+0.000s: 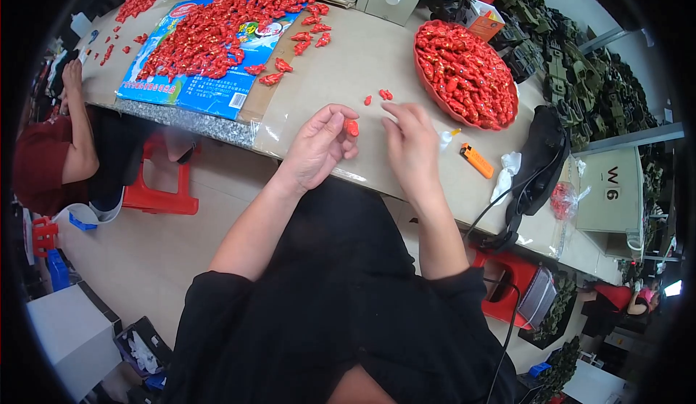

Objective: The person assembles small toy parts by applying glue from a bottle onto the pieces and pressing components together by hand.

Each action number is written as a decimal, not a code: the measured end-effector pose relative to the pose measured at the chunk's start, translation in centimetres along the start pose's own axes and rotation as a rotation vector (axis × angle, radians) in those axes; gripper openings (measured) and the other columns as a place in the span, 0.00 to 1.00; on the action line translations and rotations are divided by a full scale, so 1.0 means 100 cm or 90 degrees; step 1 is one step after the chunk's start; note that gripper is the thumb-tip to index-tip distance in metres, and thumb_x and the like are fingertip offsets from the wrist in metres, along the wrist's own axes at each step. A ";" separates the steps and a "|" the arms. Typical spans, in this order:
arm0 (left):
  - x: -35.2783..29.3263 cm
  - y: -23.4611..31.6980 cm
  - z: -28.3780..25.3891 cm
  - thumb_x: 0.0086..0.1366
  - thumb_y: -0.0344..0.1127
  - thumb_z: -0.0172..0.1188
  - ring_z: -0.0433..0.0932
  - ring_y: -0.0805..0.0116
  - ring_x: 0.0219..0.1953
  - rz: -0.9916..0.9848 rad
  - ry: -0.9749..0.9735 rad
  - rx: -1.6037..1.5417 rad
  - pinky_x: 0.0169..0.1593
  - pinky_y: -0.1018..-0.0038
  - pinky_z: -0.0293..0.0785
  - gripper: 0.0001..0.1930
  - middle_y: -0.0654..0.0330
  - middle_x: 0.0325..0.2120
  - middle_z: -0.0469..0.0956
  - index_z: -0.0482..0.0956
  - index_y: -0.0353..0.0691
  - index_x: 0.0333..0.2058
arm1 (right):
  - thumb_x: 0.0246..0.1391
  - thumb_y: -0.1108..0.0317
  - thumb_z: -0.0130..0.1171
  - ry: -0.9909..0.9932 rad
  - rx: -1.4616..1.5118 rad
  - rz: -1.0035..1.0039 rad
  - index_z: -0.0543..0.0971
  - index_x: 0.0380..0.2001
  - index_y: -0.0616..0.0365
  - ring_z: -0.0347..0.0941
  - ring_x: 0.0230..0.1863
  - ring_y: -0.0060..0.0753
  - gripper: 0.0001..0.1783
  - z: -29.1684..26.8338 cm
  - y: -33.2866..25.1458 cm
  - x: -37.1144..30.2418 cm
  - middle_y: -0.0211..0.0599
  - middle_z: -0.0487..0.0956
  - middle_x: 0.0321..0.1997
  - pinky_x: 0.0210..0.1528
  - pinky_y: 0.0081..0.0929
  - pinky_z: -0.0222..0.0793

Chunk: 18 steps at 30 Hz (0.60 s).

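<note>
My left hand (319,146) is closed on a small red plastic figure (351,128), pinched between thumb and fingers above the front of the table. Just to its right, my right hand (413,139) hovers with bent fingers and the thumb apart, and no object shows in it. A few tiny red pieces (386,95) lie on the table beyond the two hands. Beside my right hand are a small white bottle with a yellow tip (448,138) and an orange utility knife (476,161).
A red bowl (437,99) heaped with red figures stands at the right. More figures (210,34) cover a blue cardboard sheet (206,101) at the left. A black bag (540,165) and crumpled tissue (507,175) lie at the right. Another person's arm (82,125) rests at the far left.
</note>
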<state>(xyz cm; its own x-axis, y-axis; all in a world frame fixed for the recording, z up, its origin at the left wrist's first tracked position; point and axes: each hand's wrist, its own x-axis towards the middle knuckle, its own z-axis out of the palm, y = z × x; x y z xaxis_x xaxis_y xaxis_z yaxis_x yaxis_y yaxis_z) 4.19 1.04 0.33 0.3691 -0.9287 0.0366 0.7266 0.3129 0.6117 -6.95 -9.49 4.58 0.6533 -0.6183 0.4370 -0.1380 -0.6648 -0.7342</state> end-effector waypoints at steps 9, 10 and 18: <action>0.000 0.000 0.001 0.64 0.38 0.43 0.63 0.77 0.24 -0.012 -0.011 -0.009 0.29 0.79 0.60 0.11 0.65 0.23 0.68 0.68 0.38 0.36 | 0.47 0.74 0.48 -0.153 -0.188 0.072 0.73 0.36 0.62 0.69 0.35 0.50 0.10 0.028 0.016 0.025 0.49 0.69 0.38 0.37 0.38 0.65; -0.001 -0.001 0.001 0.64 0.38 0.43 0.63 0.77 0.24 -0.012 -0.009 -0.009 0.29 0.79 0.60 0.11 0.65 0.23 0.68 0.68 0.38 0.36 | 0.48 0.73 0.49 -0.109 -0.171 0.024 0.72 0.35 0.62 0.71 0.33 0.46 0.10 0.027 0.015 0.022 0.48 0.70 0.35 0.34 0.35 0.66; -0.002 -0.002 0.001 0.64 0.39 0.43 0.64 0.80 0.26 -0.010 -0.032 0.077 0.31 0.81 0.63 0.12 0.65 0.26 0.69 0.69 0.37 0.37 | 0.54 0.70 0.48 -0.091 0.523 0.341 0.71 0.33 0.62 0.67 0.20 0.16 0.07 0.003 0.014 -0.027 0.31 0.72 0.23 0.19 0.12 0.63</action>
<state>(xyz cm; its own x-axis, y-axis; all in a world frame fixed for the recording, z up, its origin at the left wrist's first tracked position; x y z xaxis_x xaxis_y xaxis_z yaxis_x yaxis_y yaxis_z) 3.94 1.17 0.29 0.3260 -0.9432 0.0638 0.6561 0.2743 0.7031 -8.69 -8.66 2.27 0.7466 -0.6599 -0.0843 0.0830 0.2182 -0.9724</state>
